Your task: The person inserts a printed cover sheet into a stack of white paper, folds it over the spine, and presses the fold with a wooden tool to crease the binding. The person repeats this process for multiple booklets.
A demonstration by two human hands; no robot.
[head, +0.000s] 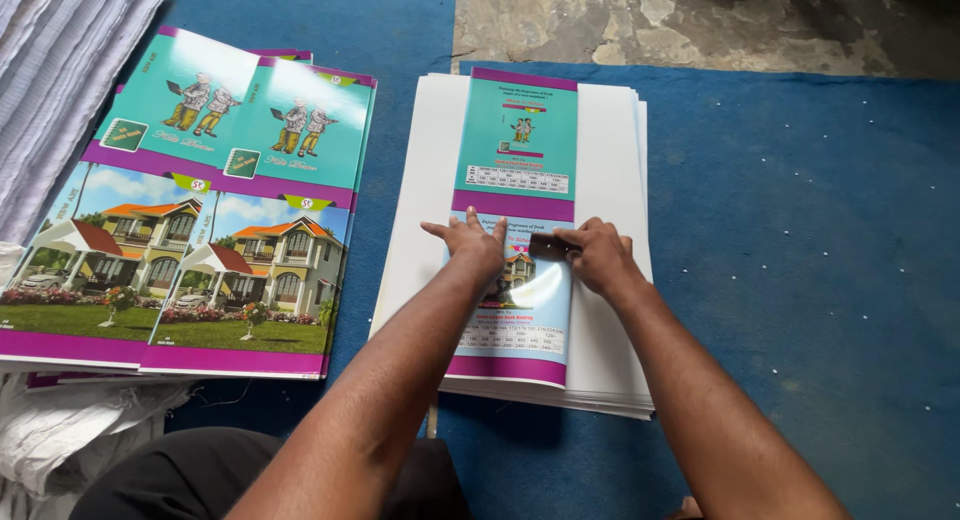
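A stack of large white sheets (610, 150) lies on the blue mat, with a printed strip down its middle: a teal panel (515, 140) above, a light blue panel (520, 320) below, purple bands between. My left hand (468, 238) presses flat on the top of the lower panel, fingers spread. My right hand (598, 252) is shut on a small dark flat tool (551, 246), laid against the sheet beside the left hand.
To the left sits a pile of printed cover sheets (200, 200), teal panels above and house pictures below. White woven sacks (60, 70) lie at the far left. Bare concrete floor (700, 25) shows beyond the blue mat (820, 240).
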